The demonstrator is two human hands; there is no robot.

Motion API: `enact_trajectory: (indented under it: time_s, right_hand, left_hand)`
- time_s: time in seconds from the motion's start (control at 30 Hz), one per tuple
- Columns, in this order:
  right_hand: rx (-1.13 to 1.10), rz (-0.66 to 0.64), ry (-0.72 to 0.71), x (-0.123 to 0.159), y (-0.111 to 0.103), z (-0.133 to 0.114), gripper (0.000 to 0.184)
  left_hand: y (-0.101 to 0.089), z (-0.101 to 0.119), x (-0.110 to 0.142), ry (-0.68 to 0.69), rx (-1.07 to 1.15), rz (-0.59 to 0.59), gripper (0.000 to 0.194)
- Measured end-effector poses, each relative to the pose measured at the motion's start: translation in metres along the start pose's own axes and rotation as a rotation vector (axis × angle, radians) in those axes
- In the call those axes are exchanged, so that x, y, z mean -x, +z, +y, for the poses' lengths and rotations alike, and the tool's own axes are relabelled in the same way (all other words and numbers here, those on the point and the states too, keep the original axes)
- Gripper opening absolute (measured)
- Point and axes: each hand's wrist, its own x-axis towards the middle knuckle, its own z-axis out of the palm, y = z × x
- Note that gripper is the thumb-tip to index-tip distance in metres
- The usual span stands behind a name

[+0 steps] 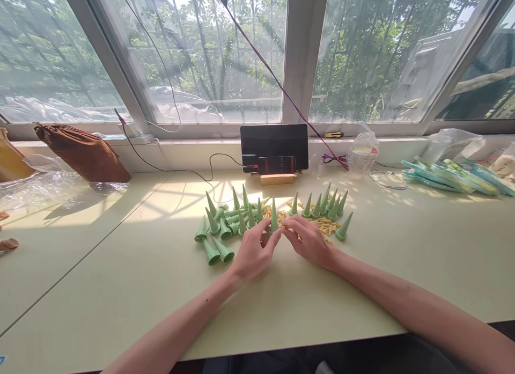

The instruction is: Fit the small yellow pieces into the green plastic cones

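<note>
Several green plastic cones stand and lie on the pale table, mixed with a scatter of small yellow pieces. My left hand grips the base of one upright green cone. My right hand meets it from the right, fingers pinched on a small yellow piece at the cone's base. More cones stand upright just behind my right hand.
A dark tablet and a phone lean on a wooden stand by the window sill. A brown bag lies at the left, clear plastic beside it. A bagged cup and teal packets sit at the right.
</note>
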Motion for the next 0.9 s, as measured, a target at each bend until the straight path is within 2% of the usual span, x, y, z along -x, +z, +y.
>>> enact_trajectory:
  time_s: [0.27, 0.57, 0.9]
  right_hand:
    - [-0.052, -0.003, -0.023, 0.001, 0.002, 0.002, 0.015]
    - [-0.094, -0.064, 0.026, 0.003, 0.004, 0.005, 0.020]
    - [-0.147, -0.075, 0.045, 0.002, 0.004, 0.004, 0.020]
  left_hand:
    - [0.000, -0.001, 0.001, 0.008, -0.030, -0.008, 0.031]
    - [-0.001, -0.006, -0.001, 0.012, -0.034, 0.019, 0.044]
    - [0.000, -0.012, -0.002, 0.036, 0.031, 0.018, 0.038]
